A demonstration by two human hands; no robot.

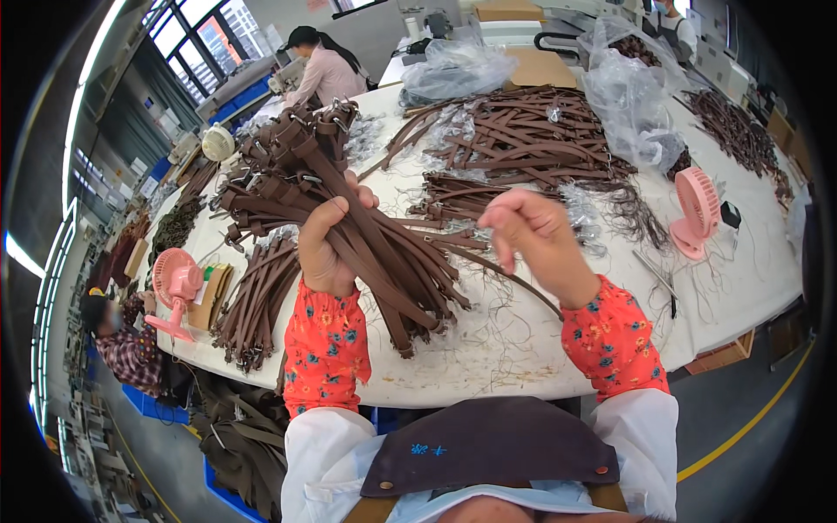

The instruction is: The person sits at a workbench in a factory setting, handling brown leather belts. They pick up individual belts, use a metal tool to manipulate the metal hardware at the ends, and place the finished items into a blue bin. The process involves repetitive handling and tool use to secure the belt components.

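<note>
My left hand (324, 254) is closed round a thick bundle of brown straps (384, 257), held up over the near part of the table. The buckled ends fan out at the upper left, and the plain ends point down to the right. To the right of the bundle, my right hand (545, 244) is raised with its fingers bent but apart. Nothing shows in it, and the fingers are slightly blurred. A single strap (510, 277) runs from beside the bundle to below my right hand. More brown straps (253, 301) lie under and left of the bundle.
Strap piles (532, 135) cover the far side of the white table (540, 375), beside clear plastic bags (623, 96). Pink fans stand at left (177, 283) and right (696, 209). Scissors (658, 277) and loose threads lie at right. Other people work beyond.
</note>
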